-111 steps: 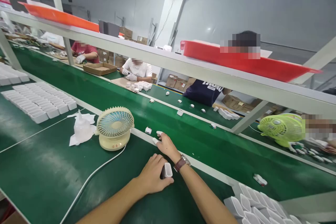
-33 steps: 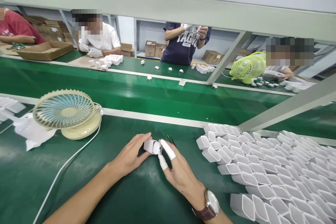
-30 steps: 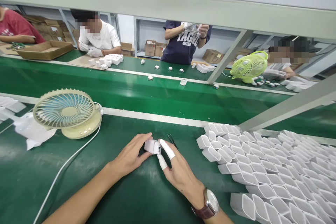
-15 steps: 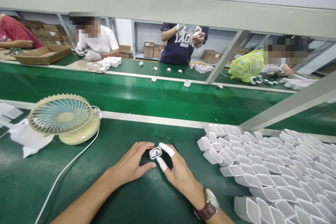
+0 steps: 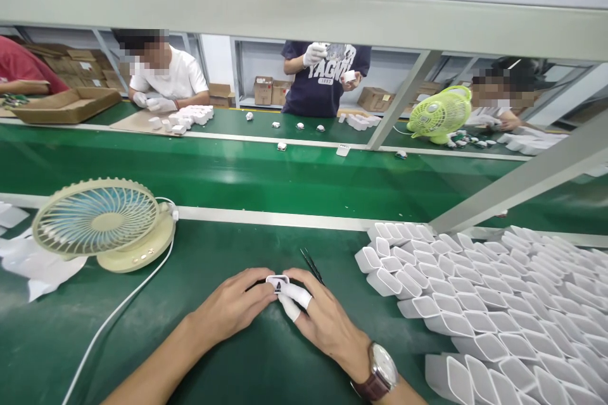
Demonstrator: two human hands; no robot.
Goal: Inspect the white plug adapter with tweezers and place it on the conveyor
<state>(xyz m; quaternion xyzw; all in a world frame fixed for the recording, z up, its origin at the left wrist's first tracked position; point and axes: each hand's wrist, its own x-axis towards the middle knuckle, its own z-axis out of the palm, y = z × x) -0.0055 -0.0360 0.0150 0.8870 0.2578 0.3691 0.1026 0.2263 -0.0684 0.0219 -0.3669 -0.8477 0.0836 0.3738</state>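
Note:
A small white plastic housing point(image 5: 279, 278), with its open end facing up and something dark inside, stands between my hands above the green bench. My left hand point(image 5: 240, 301) closes on its left side, thumb at the near edge and fingers behind. White finger cots cover two digits of my right hand point(image 5: 327, 316); these reach the housing's opening and near side, while another finger curls around the far right. Fingertips hide much of the housing. Just beyond my right hand lie dark tweezers point(image 5: 311, 266), partly covered by it.
Many white open housings point(image 5: 468, 300) lie in rows on the right. A cream fan point(image 5: 104, 221) with a white cord stands left, beside a crumpled white sheet point(image 5: 42, 269). Across the green conveyor point(image 5: 213, 180), which carries small parts, co-workers point(image 5: 171, 79) handle pieces near a green fan point(image 5: 439, 115).
My left thumb has moved in onto the housing, and a covered right finger now reaches its opening. The housing looks tilted differently. Across the conveyor, a co-worker's hands have moved apart.

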